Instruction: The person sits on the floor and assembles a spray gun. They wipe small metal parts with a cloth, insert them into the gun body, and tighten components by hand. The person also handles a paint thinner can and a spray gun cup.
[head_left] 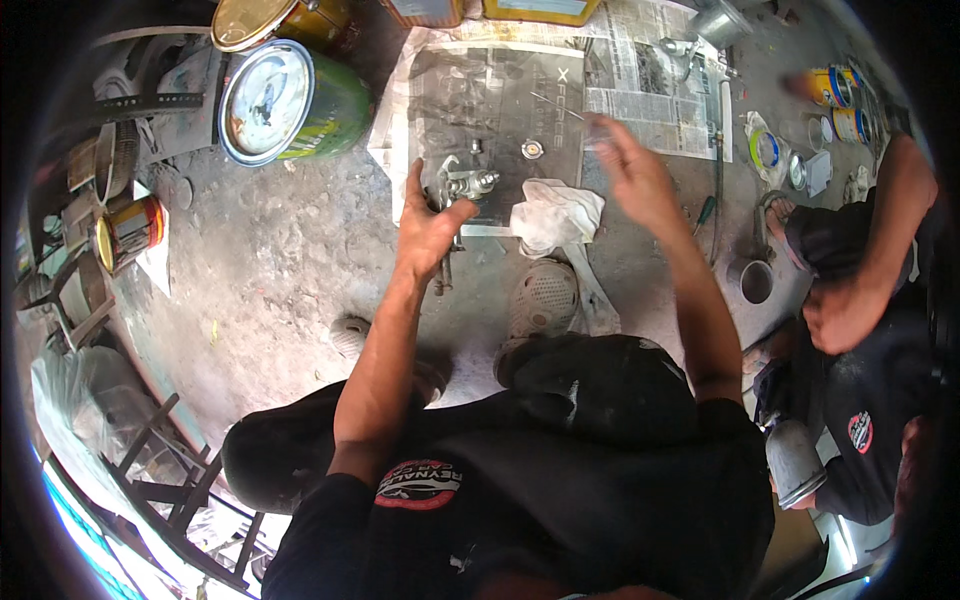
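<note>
Fingers of the person's left hand [430, 235] show only in part: thumb and forefinger stand spread in a wide V beside a metal spray gun [468, 183], which sits just above the middle of the frame. The remaining fingers are hidden, so whether they grip it cannot be told. To the right, the right hand [640, 175] is blurred at the tips, its thumb and fingers pinching a thin rod [558, 105] that points toward the upper left. Below the rod, a small round part [532, 149] and a short metal cylinder [476, 146] rest on a dark flat board [435, 80]. A crumpled white cloth [557, 217] lies over the board's lower right edge, newspaper [650, 125] spreads at upper right, and a green can [335, 105] stands at upper left.
</note>
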